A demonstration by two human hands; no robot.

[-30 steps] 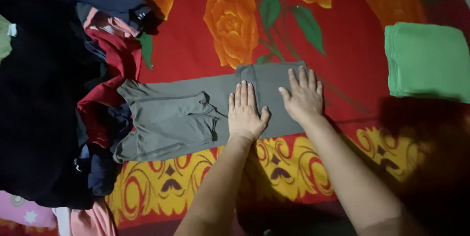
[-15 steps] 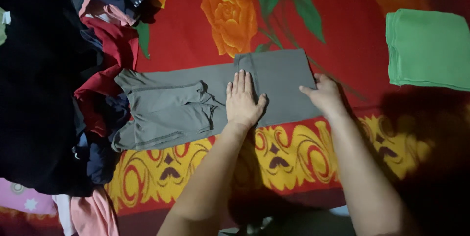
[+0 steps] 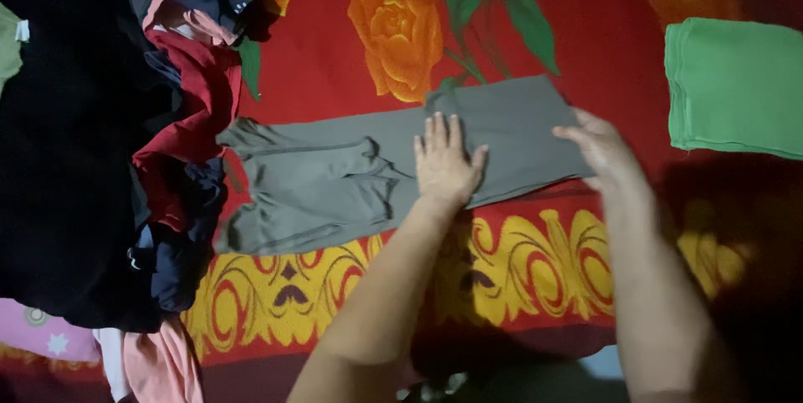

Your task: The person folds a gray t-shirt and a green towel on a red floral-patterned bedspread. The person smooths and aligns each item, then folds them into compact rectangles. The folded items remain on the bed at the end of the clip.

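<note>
On the red flowered bedspread [image 3: 335, 60] lies a grey garment [image 3: 335, 177], stretched flat across the middle. The left hand [image 3: 446, 165] presses on its centre, palm down, fingers together and flat, gripping nothing. The right hand [image 3: 604, 148] is at the garment's right edge; it is blurred, and its fingers seem to curl on the hem, but whether they pinch it I cannot tell. A loose clothes heap [image 3: 109, 152] touches the garment's left end; a folded green cloth [image 3: 736, 89] sits well apart to the right. The likely trouble: the thin fabric could bunch under the pressing palm, or its left end could snag in the heap and skew any fold.
</note>
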